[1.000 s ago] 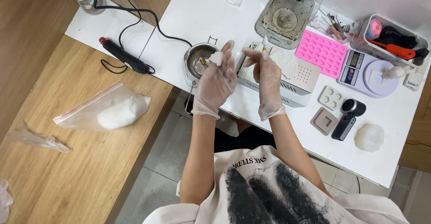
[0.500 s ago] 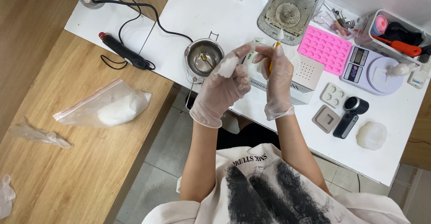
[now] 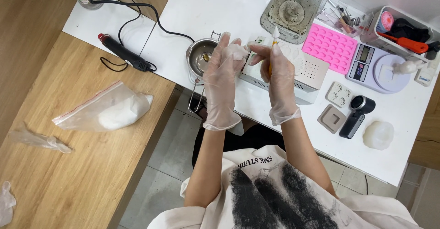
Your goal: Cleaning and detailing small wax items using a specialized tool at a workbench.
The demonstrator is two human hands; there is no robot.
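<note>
Seen from the head camera: left hand (image 3: 223,80) pinching a small white lump (image 3: 239,51) up over the white bench (image 3: 206,9), right beside the little metal pot (image 3: 200,55), likely to keep crumbs near it. Right hand (image 3: 277,75) closed around a thin stick tool (image 3: 274,37), tip up, near the lump. Off on the wooden side bench (image 3: 55,174), a clear bag with a red strip (image 3: 107,111), holding white powder.

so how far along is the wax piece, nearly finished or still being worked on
Done, by the look of it: a white moulded lump already sits on the white table. In hand: the left hand holds a small white piece while the right hand grips a thin tool beside it. Left: the pink mould looks empty, and I cannot tell what is in the metal pot.
</note>
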